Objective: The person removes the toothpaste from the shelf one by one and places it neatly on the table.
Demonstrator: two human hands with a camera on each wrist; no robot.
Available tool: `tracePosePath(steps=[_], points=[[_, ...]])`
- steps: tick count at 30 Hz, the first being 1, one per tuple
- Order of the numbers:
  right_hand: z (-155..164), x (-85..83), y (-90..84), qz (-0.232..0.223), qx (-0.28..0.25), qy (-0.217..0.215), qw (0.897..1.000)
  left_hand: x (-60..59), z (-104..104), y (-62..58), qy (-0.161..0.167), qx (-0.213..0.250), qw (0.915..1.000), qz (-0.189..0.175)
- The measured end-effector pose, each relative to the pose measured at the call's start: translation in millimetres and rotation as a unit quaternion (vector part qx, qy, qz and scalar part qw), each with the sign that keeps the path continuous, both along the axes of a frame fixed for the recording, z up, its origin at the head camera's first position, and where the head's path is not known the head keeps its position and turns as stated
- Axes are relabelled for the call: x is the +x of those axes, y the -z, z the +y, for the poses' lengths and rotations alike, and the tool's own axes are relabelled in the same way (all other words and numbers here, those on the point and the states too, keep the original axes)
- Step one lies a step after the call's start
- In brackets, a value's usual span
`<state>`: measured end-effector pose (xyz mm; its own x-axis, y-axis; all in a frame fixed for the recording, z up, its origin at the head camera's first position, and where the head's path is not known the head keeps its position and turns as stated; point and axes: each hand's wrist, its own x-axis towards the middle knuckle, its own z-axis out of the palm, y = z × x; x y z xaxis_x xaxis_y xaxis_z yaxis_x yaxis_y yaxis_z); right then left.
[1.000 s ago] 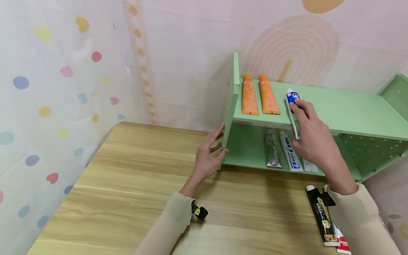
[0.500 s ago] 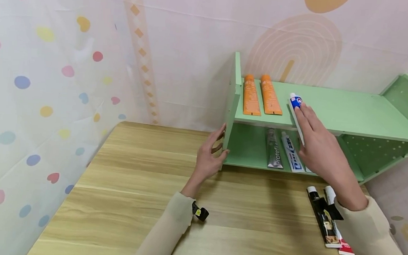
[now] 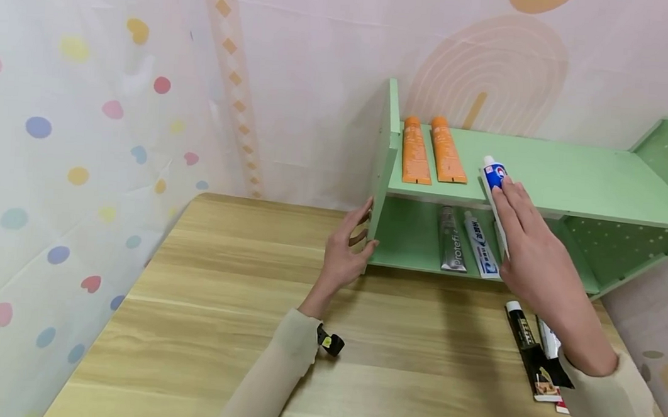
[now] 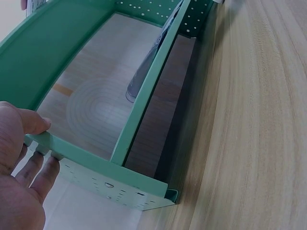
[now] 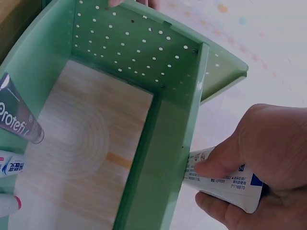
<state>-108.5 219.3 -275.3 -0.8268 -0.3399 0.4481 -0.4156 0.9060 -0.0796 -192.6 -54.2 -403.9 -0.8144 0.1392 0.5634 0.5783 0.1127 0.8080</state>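
Observation:
A green two-tier shelf (image 3: 568,183) stands at the back of a wooden table (image 3: 222,291). My right hand (image 3: 505,192) pinches a blue-and-white toothpaste tube (image 3: 494,174) at the front edge of the upper tier; in the right wrist view thumb and fingers of this hand (image 5: 206,184) clasp the tube (image 5: 225,184) against that edge. Two orange tubes (image 3: 416,151) lie side by side at the left of the upper tier. My left hand (image 3: 361,232) grips the shelf's left side panel (image 4: 110,179), thumb in front and fingers behind.
On the lower tier lie a silver tube (image 3: 451,240) and a blue-white tube (image 3: 481,244); a third is mostly hidden by my right hand. A black tube (image 3: 526,335) and another tube lie on the table at the right. A dotted curtain (image 3: 59,156) hangs on the left.
My right hand has drawn the toothpaste tube toward me and slightly right, to the front edge of the upper tier. The left hand has stayed on the side panel.

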Motion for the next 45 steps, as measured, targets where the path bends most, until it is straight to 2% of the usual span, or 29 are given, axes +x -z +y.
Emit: tracePosePath(steps=[9, 23, 37, 45], points=[[7.9, 18.1, 18.9, 0.066, -0.001, -0.025, 0.997, 0.5, 2.1, -0.9, 0.007, 0.005, 1.0000, 0.000], [29.8, 39.8, 33.6, 0.085, -0.048, -0.044, 0.994, 1.9, 7.7, -0.4, 0.005, 0.004, 0.9999, -0.013], [39.4, 58.3, 59.8, 0.122, -0.075, -0.067, 0.987, 3.6, 6.3, -1.6, 0.006, 0.006, 0.9998, -0.017], [46.5, 66.1, 76.6, 0.107, -0.077, -0.077, 0.988, 3.2, 6.6, -1.7, 0.009, 0.009, 0.9999, -0.011]])
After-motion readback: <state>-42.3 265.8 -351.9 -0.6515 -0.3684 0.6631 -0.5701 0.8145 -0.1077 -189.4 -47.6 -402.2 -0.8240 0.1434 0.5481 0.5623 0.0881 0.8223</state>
